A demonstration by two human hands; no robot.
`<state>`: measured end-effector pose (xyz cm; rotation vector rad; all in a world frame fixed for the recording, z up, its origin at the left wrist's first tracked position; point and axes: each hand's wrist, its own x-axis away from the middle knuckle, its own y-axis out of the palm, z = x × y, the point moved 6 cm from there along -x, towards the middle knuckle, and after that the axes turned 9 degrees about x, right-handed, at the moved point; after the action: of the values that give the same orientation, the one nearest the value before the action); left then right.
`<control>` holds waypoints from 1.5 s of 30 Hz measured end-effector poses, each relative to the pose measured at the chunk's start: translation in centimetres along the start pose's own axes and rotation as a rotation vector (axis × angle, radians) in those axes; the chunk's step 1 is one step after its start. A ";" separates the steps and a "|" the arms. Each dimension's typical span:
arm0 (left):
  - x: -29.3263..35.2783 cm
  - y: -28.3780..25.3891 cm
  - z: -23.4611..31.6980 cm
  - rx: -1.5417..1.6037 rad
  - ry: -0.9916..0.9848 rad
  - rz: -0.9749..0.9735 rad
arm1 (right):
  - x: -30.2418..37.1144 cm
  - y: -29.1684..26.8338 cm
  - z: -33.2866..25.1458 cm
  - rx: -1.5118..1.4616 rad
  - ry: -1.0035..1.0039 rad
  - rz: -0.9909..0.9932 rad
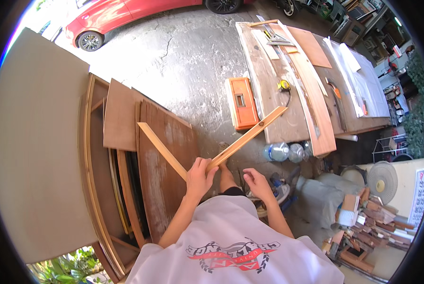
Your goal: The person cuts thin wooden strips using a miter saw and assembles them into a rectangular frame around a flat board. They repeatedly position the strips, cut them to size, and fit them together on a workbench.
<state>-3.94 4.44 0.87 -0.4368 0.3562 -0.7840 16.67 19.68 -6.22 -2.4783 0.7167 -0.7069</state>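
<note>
My left hand point(200, 176) is closed around the near ends of two narrow wooden strips that spread apart in a V. The left wooden strip point(161, 150) slants toward the far left, in front of leaning brown boards. A second, longer wooden strip point(247, 137) points to the far right, with a dark knot near its tip, which overlaps the workbench corner in view. My right hand point(256, 182) is held off to the right of the strips, fingers loosely bent and apart, with nothing seen in it. The strips' ends within my left grip are hidden.
Wooden sheets point(167, 156) lean at the left beside a tall pale panel point(37, 142). At the right, a workbench point(287, 71) bears boards, a tape measure point(284, 85) and a handsaw point(334, 90). An orange toolbox point(242, 104), water bottles point(278, 152) and stacked wood scraps point(372, 227) stand around.
</note>
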 end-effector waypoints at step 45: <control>-103.5 51.6 -12.3 -0.429 0.282 -0.765 | -65.8 -29.2 -0.1 0.236 0.846 1.442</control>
<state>-46.87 110.36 -20.44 -0.8933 0.6394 -1.5321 -21.35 80.50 -12.61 -0.8221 2.1301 -1.0229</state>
